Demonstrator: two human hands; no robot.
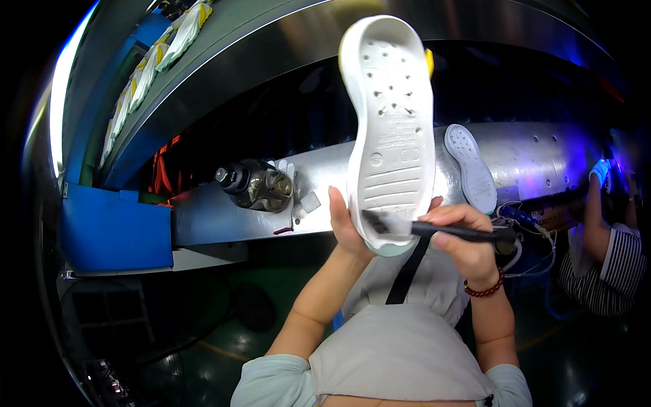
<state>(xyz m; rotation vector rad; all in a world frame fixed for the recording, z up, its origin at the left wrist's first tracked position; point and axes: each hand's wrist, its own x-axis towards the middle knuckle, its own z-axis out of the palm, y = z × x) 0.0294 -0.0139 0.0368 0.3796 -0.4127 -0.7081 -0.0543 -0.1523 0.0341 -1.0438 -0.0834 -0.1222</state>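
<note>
A white shoe sole (397, 146) is held up in front of me, its hollow inner face toward me, with small holes at the far end and ribs at the near end. My left hand (347, 227) grips its near end from the left side. Closed around the black handle of a brush (390, 222) is my right hand (464, 237), and the bristles lie over the sole's near end inside the rim. A second sole (470, 168), pale and smaller in view, rests on the metal bench just right of the held one.
A dark translucent bottle (256, 184) stands on the metal bench (325, 178) at left. White and yellow shoe pieces (146, 74) line a belt at upper left, above a blue box (122, 227). Cables (536, 230) hang at the right, where another person in a striped sleeve (620, 261) works.
</note>
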